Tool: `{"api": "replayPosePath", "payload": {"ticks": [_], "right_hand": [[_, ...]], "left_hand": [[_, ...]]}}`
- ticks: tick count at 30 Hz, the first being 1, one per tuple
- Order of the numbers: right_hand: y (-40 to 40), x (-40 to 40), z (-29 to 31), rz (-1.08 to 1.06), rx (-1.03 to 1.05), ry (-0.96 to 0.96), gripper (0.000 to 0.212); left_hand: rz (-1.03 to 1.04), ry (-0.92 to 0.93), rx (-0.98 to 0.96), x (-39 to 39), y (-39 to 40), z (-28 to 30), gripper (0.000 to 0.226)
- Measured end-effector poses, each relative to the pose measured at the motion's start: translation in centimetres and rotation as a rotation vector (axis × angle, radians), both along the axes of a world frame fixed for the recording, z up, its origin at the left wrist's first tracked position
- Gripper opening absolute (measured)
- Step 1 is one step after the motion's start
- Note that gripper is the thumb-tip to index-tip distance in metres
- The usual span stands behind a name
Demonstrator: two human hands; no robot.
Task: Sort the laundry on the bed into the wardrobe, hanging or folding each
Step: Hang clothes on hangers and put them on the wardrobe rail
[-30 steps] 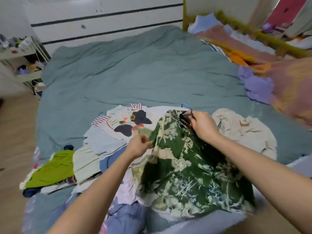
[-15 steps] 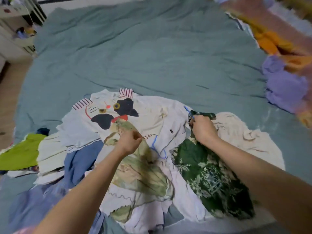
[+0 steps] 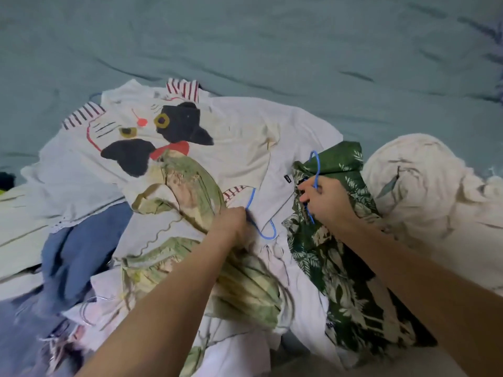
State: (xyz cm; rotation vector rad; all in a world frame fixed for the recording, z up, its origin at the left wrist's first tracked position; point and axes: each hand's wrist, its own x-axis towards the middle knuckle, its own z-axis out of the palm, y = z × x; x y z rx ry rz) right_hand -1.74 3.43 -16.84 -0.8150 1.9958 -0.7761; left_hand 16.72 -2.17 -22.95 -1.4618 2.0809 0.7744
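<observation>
Head view: a heap of laundry on a bed (image 3: 272,44) with a teal cover.
Writing: a small dark tag (image 3: 287,179) on the white cat-print shirt (image 3: 226,148); its lettering is too small to read.
Left hand (image 3: 231,224): fingers curled, gripping the pale green floral garment (image 3: 190,191) beside a blue wire hanger (image 3: 268,235).
Right hand (image 3: 324,200): curled round another blue hanger hook (image 3: 315,170) and the collar of the dark green leaf-print shirt (image 3: 340,268).
Hidden: both hangers are mostly buried under cloth.
Cut off: blue garment (image 3: 79,248) and cream bundle (image 3: 430,186) run out of view.
Blur: lower left corner smeared.
</observation>
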Motion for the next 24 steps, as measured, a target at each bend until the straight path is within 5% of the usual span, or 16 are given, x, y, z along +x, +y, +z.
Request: {"api": "replayPosePath", "payload": {"ticks": [4, 12, 18, 24], "right_hand": [[0.0, 0.0, 1.1, -0.070, -0.010, -0.162, 0.015], [-0.7, -0.8, 10.9, -0.167, -0.149, -0.346, 0.024], [-2.4, 0.4, 20.2, -0.112, -0.346, -0.351, 0.034], [-3.4, 0.6, 28.7, 0.105, -0.430, -0.166, 0.014]], "left_hand": [[-0.070, 0.054, -0.115, 0.1, 0.1, 1.1, 0.027], [0.170, 0.579, -0.299, 0.8, -4.0, 13.3, 0.017], [0.543, 1.112, 0.124, -0.9, -4.7, 26.2, 0.017], [0.717, 1.297, 0.430, -1.0, -3.2, 34.4, 0.031]]}}
